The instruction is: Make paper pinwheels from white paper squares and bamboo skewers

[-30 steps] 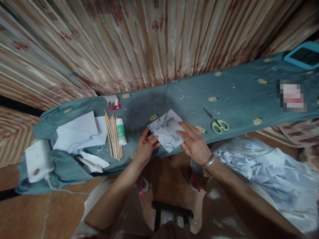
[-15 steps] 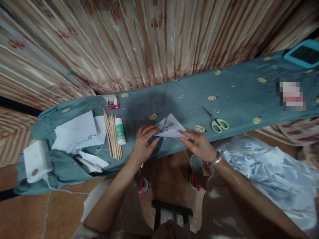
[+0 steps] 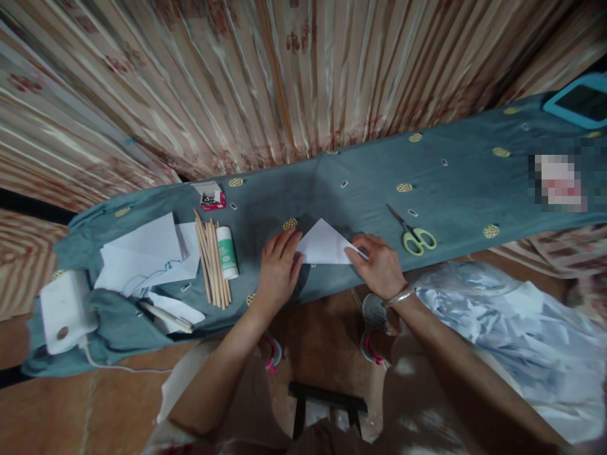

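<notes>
Between my hands a folded piece of white paper (image 3: pixel 325 245) forms a triangle, its peak pointing away from me and its plain side up. My left hand (image 3: pixel 279 264) has its fingertips on the paper's left corner, thumb below and fingers above. The right corner is pinched between the thumb and fingers of my right hand (image 3: pixel 378 264), which has a bracelet at the wrist. To the right lie scissors (image 3: pixel 417 240) with light green handles. A glue stick (image 3: pixel 227 253) with a green and white label lies left of my left hand, beside several thin wooden sticks (image 3: pixel 213 262).
White paper sheets (image 3: pixel 137 249), a pen (image 3: pixel 165 316) and a white device with a cable (image 3: pixel 66 311) occupy the left end. A small red box (image 3: pixel 212 197) stands near the back edge. On the right are a bag of paper scraps (image 3: pixel 512 335) and a blue-framed tablet (image 3: pixel 581 101).
The blue writing on the paper is now covered, leaving a plain white triangle. My right hand has turned and closed more tightly at the right corner.
</notes>
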A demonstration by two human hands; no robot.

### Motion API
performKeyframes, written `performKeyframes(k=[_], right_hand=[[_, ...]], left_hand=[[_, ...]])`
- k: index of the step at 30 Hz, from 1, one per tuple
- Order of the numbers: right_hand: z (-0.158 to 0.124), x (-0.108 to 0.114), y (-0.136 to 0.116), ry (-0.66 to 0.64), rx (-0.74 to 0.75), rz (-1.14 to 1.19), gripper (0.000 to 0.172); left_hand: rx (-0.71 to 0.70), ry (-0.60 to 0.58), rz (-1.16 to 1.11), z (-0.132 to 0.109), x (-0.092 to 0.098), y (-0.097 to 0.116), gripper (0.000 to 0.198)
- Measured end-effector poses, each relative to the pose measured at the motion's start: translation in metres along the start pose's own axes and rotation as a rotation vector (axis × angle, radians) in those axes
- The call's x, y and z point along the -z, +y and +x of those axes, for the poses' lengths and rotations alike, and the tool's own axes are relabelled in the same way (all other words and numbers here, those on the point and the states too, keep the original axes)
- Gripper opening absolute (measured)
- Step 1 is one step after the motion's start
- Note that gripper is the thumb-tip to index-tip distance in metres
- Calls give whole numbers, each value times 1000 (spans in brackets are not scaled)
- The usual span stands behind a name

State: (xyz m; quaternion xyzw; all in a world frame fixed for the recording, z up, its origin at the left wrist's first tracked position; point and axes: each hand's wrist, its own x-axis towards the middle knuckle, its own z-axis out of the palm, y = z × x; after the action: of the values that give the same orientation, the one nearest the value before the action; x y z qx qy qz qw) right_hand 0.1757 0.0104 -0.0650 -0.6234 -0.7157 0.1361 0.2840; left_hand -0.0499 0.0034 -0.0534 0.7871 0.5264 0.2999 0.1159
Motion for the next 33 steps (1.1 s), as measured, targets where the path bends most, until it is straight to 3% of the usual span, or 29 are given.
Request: performKeyframes(k=[4, 9, 33], right_hand=[[0, -4, 1, 45, -6, -16, 24], [2, -6, 2, 37, 2, -25, 26], [8, -6, 2, 20, -38, 4, 27]], left_hand=[[-217, -173, 112, -14, -3, 21, 41], [-201, -341, 185, -27, -12, 28, 60], [-166, -374, 212, -22, -21, 18, 69]])
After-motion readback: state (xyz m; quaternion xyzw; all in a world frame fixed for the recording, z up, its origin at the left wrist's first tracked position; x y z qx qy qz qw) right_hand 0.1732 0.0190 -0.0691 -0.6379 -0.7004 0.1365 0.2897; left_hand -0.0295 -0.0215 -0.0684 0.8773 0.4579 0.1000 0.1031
